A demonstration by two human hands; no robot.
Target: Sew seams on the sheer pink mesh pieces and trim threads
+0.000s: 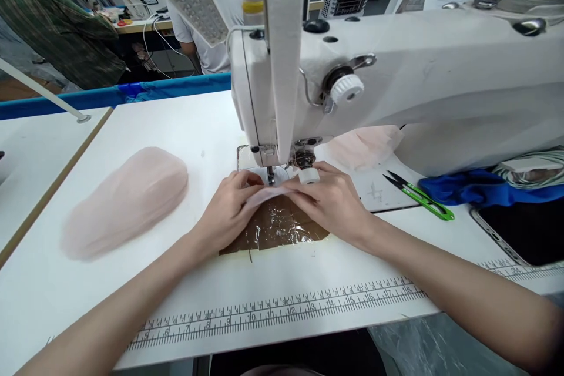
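My left hand (229, 208) and my right hand (332, 200) rest side by side on the white table just in front of the needle of a white sewing machine (396, 82). Between their fingertips they pinch a small pale pink fabric piece (268, 194), held flat under the presser foot (271, 175). Both hands have fingers pressed together on the fabric. Beneath them lies a patch of shiny brown tape (277, 226) stuck to the table.
A stack of pale pink fabric pieces (126, 200) lies at the left. More pink fabric (363, 144) sits behind the needle. Green thread snips (420, 195), blue cloth (480, 188) and a dark tray (524, 232) are at the right. A printed ruler (282, 308) runs along the table's front. People stand behind at another machine.
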